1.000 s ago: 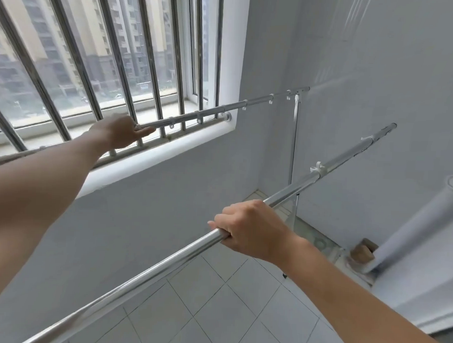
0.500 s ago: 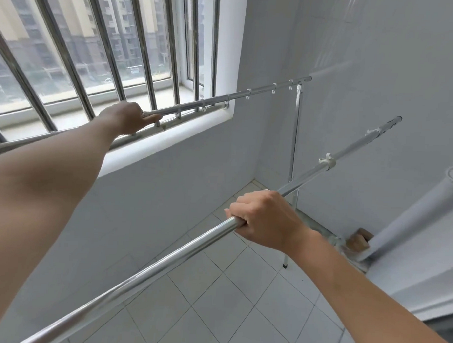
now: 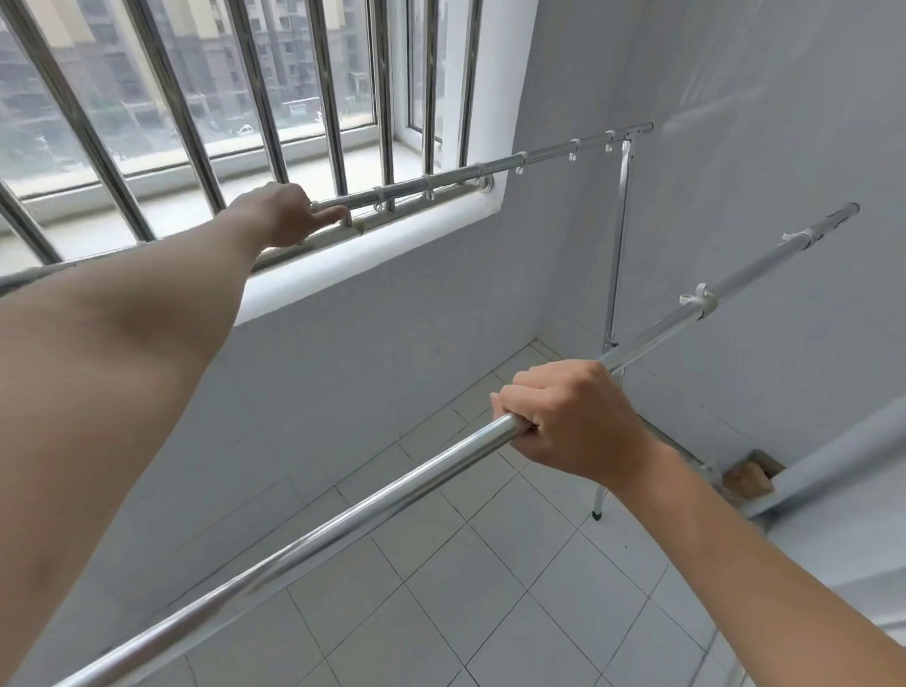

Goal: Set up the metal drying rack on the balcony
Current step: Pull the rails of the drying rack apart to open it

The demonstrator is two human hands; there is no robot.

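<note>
The metal drying rack shows as two long chrome rails. Its far rail (image 3: 503, 166) runs along the window sill and carries several white clips. My left hand (image 3: 283, 215) is closed around that rail near the window bars. The near rail (image 3: 300, 546) crosses the view diagonally, with white clips toward its far end. My right hand (image 3: 574, 419) grips it from above at mid-length. A thin upright leg (image 3: 618, 246) drops from the far rail's right end to the floor, ending in a dark foot.
Barred window (image 3: 265, 79) with a white sill (image 3: 371, 261) at the left. Grey walls close the corner ahead and at the right. A pale sloping pipe (image 3: 847, 454) with a brown fitting sits at the right. White tiled floor (image 3: 458, 574) lies below.
Both rails have shifted slightly right and away, and the view has tilted down, showing more floor. Both hands keep their holds on the rails.
</note>
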